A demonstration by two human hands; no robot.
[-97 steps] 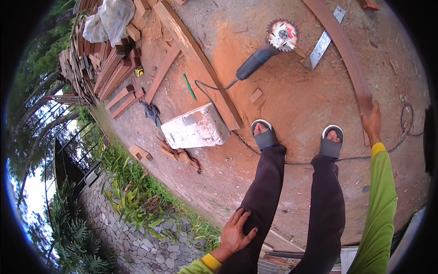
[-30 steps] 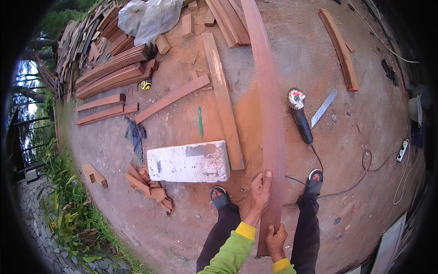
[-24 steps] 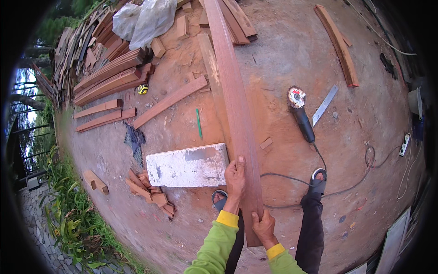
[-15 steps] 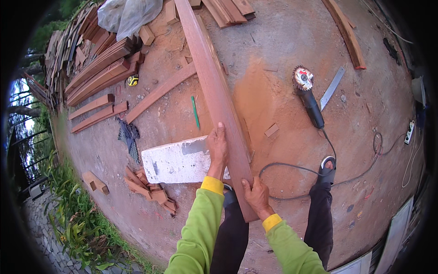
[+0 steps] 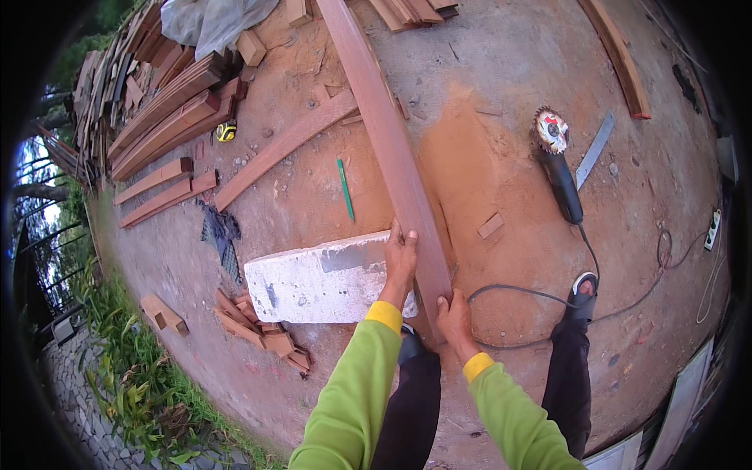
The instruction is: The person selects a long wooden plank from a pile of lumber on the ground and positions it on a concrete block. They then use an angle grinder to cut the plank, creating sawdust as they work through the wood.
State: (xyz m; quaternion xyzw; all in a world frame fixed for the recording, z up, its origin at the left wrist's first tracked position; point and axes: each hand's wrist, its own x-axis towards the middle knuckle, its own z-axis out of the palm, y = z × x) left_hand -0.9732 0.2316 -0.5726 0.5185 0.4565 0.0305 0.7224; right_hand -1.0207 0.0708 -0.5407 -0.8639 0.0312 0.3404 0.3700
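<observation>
A long reddish-brown wooden plank (image 5: 384, 137) runs from the top edge down to my hands. My left hand (image 5: 402, 261) grips its left edge, fingers partly hidden under the wood. Close to the plank's near end, my right hand (image 5: 457, 323) is closed on the right edge with the thumb on top. Beneath my left hand stands a white block (image 5: 321, 282) with a grey patch, the plank passing over its right end. A green pencil-like stick (image 5: 345, 190) lies on the ground left of the plank.
An angle grinder (image 5: 558, 168) with a toothed disc lies at right, its cord looping past my foot. Beside it is a metal ruler-like strip (image 5: 595, 149). Stacked timber (image 5: 168, 117), a yellow tape measure (image 5: 226, 131), a dark cloth (image 5: 221, 232) and wood offcuts (image 5: 262, 333) lie left.
The plank's near end has shifted forward, away from me, and slightly right in the picture. Both hands have moved with it, still gripping. The whole view has shifted a little too.
</observation>
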